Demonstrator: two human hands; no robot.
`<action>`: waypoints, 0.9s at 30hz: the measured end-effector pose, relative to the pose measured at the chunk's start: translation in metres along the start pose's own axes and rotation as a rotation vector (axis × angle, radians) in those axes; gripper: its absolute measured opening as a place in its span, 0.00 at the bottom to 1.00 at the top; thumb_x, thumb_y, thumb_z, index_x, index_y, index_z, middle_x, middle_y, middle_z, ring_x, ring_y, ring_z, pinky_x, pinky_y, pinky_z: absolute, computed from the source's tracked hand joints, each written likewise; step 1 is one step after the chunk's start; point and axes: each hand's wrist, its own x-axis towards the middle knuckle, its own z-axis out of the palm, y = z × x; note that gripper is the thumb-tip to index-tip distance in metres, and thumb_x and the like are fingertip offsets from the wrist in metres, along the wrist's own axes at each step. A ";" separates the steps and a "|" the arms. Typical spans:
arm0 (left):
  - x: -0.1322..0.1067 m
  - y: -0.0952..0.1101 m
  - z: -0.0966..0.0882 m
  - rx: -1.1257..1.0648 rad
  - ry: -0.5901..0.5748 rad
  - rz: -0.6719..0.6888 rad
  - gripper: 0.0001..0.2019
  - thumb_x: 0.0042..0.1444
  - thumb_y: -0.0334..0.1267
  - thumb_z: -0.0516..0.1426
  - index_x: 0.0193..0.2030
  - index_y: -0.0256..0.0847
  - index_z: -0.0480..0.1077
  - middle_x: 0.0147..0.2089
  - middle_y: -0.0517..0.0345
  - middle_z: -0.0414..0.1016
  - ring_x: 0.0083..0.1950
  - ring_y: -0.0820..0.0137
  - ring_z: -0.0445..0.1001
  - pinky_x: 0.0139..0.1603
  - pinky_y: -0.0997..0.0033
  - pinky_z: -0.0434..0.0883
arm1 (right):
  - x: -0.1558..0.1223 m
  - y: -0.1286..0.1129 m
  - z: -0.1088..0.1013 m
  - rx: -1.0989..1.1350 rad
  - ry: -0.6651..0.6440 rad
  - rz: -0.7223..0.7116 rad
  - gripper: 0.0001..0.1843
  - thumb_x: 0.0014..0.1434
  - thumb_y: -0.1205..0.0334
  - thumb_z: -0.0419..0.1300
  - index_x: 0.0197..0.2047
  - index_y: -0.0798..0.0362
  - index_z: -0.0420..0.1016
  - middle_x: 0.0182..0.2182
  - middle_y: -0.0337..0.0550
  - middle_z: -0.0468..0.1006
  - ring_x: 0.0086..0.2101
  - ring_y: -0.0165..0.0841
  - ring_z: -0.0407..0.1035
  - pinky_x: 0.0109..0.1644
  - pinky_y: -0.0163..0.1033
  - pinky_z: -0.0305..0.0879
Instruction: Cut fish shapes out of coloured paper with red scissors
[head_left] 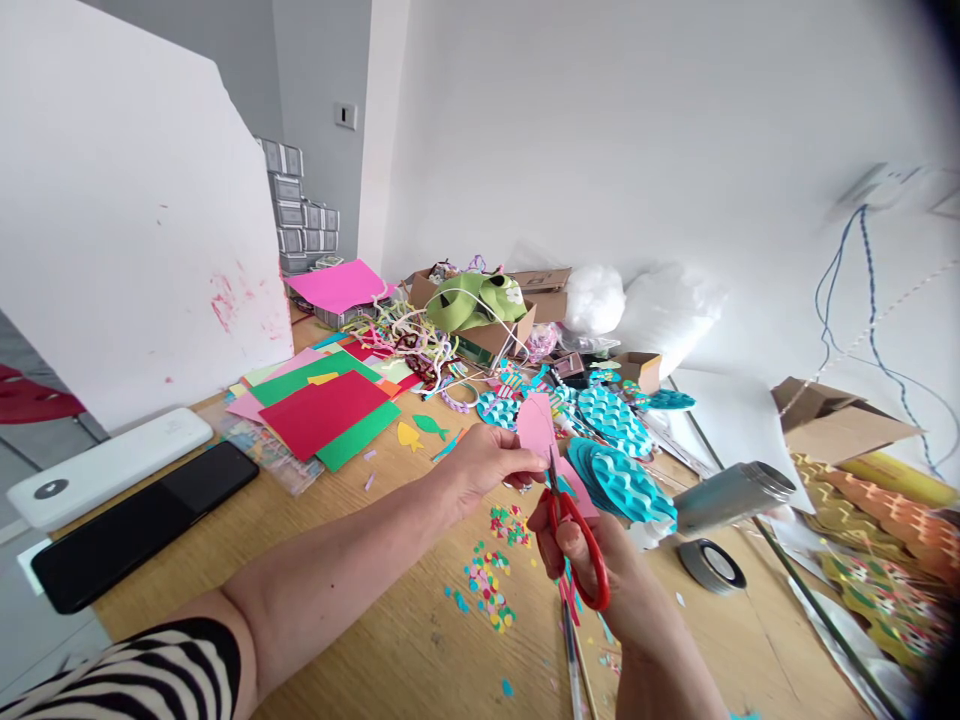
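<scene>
My left hand pinches a piece of pink paper above the table, with its fingers closed on the paper's lower edge. Red-handled scissors are gripped in my right hand, the fingers through the loops. Their blades point up and meet the pink paper close to my left fingertips. More pink paper shows behind the scissors. Below the hands lie small round paper dots in several colours. A yellow paper fish and a green paper fish rest left of my left hand.
Coloured paper sheets lie on the left, near a black phone and a white power bank. Blue wavy discs, a metal bottle and a tape roll are on the right. A craft-filled cardboard box stands behind.
</scene>
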 end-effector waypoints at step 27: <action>-0.001 0.002 -0.001 -0.008 -0.021 0.009 0.10 0.38 0.40 0.62 0.25 0.33 0.72 0.26 0.56 0.73 0.28 0.75 0.67 0.34 0.72 0.62 | 0.002 0.007 0.002 0.000 0.021 0.045 0.35 0.52 0.26 0.51 0.29 0.53 0.68 0.14 0.35 0.64 0.18 0.28 0.55 0.23 0.35 0.51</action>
